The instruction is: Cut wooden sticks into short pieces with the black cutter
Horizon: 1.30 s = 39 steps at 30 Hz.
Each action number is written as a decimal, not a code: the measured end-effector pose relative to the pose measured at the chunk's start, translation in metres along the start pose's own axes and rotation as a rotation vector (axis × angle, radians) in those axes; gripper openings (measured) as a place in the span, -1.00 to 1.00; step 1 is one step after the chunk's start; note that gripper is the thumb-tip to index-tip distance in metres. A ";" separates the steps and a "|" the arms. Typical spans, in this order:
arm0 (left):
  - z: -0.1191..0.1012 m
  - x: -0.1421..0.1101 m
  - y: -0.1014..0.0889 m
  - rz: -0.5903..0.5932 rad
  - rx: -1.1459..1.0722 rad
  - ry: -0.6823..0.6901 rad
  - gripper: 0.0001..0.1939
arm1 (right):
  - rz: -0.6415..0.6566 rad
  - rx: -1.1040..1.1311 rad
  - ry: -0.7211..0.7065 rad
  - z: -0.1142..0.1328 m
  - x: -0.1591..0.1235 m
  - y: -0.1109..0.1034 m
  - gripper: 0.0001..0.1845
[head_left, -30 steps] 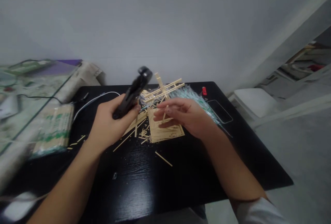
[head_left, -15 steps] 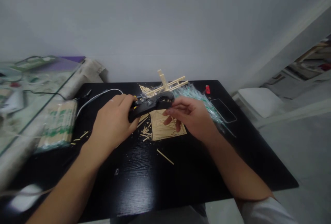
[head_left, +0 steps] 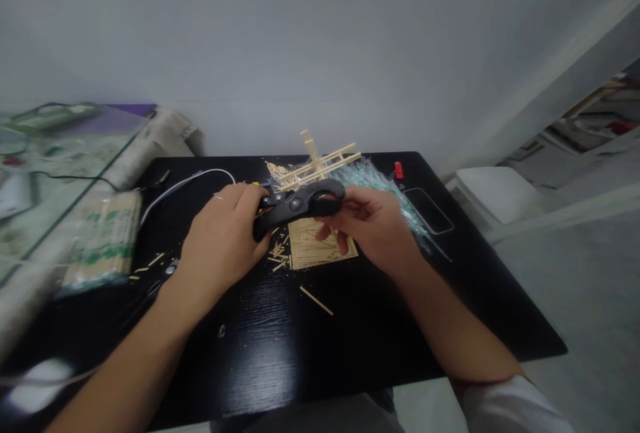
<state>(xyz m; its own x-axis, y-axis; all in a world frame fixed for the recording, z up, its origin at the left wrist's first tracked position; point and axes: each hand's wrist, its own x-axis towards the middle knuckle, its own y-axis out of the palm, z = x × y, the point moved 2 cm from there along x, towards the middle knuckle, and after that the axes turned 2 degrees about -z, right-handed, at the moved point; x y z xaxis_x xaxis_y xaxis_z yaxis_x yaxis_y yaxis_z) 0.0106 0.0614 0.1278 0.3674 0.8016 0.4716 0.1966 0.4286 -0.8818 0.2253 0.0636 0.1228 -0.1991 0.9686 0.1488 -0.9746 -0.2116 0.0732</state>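
Note:
My left hand (head_left: 223,229) is wrapped round the handles of a black hand cutter (head_left: 296,205) with a curved jaw pointing right. At the jaw's tip is my right hand (head_left: 375,223), its thumb and fingers drawn together; what they pinch, if anything, is hidden. Below the cutter lies a flat square frame of thin wooden sticks (head_left: 320,258) with more sticks laid inside. Behind it stands a small structure of glued-looking sticks (head_left: 313,153) with one upright piece. Short cut bits of stick (head_left: 279,253) are scattered left of the square, and one loose stick (head_left: 316,300) lies in front.
On the black table (head_left: 260,366) are a bag of wooden sticks (head_left: 103,236) at left, crumpled plastic wrappers (head_left: 373,179), a phone-like dark slab (head_left: 429,211) and a small red object (head_left: 399,170). A white cable (head_left: 185,183) curves behind my left hand. A white stool (head_left: 490,193) stands at right.
The view has shifted slightly. The cutter's jaw has tilted and come closer to my right fingers. Both hands stay in nearly the same place.

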 end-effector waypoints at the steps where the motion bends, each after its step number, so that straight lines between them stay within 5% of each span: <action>1: 0.000 0.000 0.000 0.004 -0.004 -0.010 -0.74 | 0.003 -0.004 0.000 0.000 0.000 0.000 -0.81; 18: 0.001 -0.001 0.000 0.140 -0.015 -0.033 -0.64 | -0.030 -0.050 -0.032 0.002 -0.002 -0.001 -0.85; 25: 0.001 0.000 -0.002 0.070 0.029 -0.011 -0.64 | -0.022 -0.062 -0.038 0.001 -0.001 -0.002 -0.82; 39: 0.003 -0.001 -0.001 0.114 0.013 -0.024 -0.65 | -0.050 -0.089 -0.022 -0.001 -0.001 -0.002 -0.80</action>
<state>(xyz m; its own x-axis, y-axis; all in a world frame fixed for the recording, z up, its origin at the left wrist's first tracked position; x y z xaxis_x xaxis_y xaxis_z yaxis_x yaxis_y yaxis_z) 0.0073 0.0613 0.1282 0.3644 0.8553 0.3684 0.1430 0.3395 -0.9297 0.2274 0.0630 0.1218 -0.1489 0.9743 0.1690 -0.9887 -0.1499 -0.0071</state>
